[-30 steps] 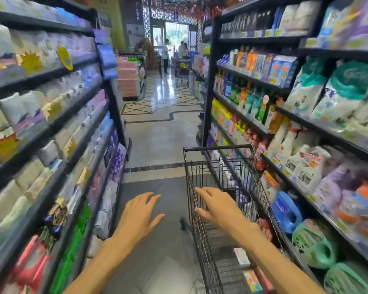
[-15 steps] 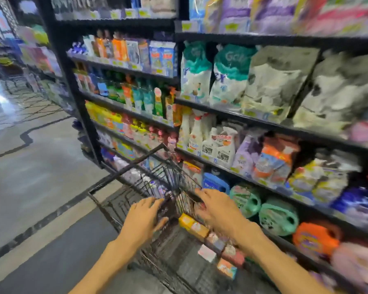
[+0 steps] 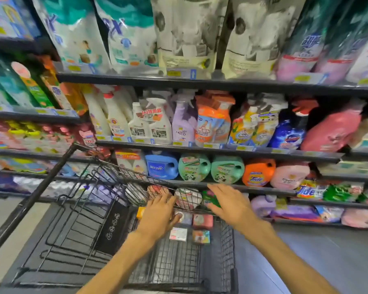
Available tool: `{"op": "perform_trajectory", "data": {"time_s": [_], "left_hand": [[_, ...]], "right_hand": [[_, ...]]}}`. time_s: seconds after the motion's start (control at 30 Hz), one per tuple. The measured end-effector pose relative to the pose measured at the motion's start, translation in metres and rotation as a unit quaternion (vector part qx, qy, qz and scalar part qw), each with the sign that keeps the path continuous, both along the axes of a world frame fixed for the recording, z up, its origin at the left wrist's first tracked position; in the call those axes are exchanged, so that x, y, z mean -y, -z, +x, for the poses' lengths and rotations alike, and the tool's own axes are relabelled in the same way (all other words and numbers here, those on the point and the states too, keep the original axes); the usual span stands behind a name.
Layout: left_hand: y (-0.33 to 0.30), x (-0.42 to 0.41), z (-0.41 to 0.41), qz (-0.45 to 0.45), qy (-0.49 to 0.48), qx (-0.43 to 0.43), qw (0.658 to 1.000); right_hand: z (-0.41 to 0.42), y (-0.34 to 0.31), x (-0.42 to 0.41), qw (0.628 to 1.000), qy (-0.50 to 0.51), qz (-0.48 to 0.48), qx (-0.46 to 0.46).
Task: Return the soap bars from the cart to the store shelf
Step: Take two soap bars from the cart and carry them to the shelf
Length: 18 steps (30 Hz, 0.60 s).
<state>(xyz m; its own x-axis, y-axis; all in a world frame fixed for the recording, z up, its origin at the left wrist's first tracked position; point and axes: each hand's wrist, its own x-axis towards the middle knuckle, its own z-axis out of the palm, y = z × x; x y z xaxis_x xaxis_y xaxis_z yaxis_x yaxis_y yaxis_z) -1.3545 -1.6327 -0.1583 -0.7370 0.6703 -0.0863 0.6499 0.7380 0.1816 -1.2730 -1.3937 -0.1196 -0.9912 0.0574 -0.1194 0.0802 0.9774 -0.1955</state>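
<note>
A black wire cart (image 3: 57, 225) stands in front of the store shelf (image 3: 221, 148). Several boxed soap bars lie on the cart's floor near its far end: a red one (image 3: 202, 221), a white one (image 3: 178, 234), a multicoloured one (image 3: 201, 237) and an orange one (image 3: 140, 212). My left hand (image 3: 160, 213) reaches into the cart with straight fingers, just above the soap bars, holding nothing. My right hand (image 3: 229, 204) hovers open over the cart's far right rim, close to the lower shelf.
The shelves hold detergent jugs (image 3: 193, 167), spray bottles (image 3: 157, 124) and large refill pouches (image 3: 185, 37). Bagged goods (image 3: 306, 213) fill the bottom shelf at the right. Grey floor (image 3: 327, 262) lies to the right of the cart.
The view has swung from the aisle to face the shelf and dropped closer. Both hands have left the cart's rim; the left now reaches down towards the soap bars.
</note>
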Motion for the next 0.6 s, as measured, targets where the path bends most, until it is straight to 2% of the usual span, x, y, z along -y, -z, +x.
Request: {"op": "perform_trajectory", "data": {"time_s": [0.2, 0.4, 0.6], "left_hand": [[0.095, -0.013, -0.022, -0.066, 0.01, 0.1, 0.993], [0.225, -0.013, -0.048, -0.132, -0.008, 0.208, 0.969], [0.346, -0.02, -0.059, -0.154, -0.044, 0.254, 0.954]], "right_hand": [[-0.002, 0.092, -0.002, 0.994, 0.061, -0.027, 0.087], [-0.006, 0.2, 0.006, 0.973, 0.15, -0.087, 0.155], [-0.018, 0.294, 0.011, 0.96, 0.159, -0.086, 0.212]]}}
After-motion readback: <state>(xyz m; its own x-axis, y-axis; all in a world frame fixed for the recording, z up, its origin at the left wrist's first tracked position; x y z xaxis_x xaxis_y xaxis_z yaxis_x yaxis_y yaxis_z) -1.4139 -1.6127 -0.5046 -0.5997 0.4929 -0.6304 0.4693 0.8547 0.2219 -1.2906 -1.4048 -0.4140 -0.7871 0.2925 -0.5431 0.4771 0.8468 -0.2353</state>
